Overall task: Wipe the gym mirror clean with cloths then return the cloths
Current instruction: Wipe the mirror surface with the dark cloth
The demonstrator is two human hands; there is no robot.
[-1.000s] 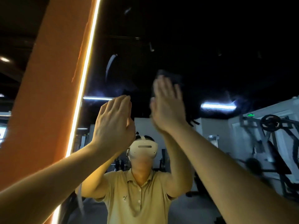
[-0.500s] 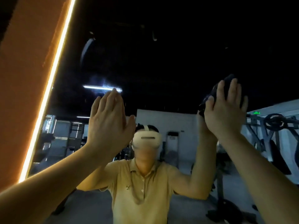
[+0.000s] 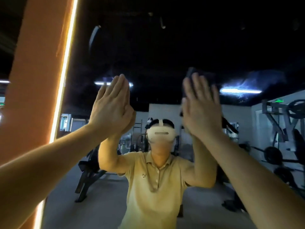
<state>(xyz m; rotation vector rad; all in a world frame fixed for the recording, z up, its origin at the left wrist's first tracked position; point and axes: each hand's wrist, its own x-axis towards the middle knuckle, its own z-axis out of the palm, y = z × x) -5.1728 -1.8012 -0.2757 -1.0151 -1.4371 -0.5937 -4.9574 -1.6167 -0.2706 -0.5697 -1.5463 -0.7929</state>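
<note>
The gym mirror [image 3: 165, 52] fills the view ahead and reflects a dark ceiling, gym machines and a person in a tan polo shirt. My right hand [image 3: 200, 104] lies flat with straight fingers and presses a dark cloth [image 3: 203, 76] against the glass; only the cloth's top edge shows above my fingertips. My left hand [image 3: 112, 106] is also flat against the mirror, fingers straight and together. I cannot tell whether a cloth lies under my left hand. Hazy smears [image 3: 257, 80] show on the glass right of the cloth.
A glowing light strip [image 3: 65, 71] runs down the mirror's left edge beside an orange wall panel [image 3: 33, 80]. Weight machines [image 3: 280, 129] and benches appear only as reflections.
My right hand with the dark cloth has swept left across the glass, back toward the middle, after moving right. My left hand stayed pressed in about the same place.
</note>
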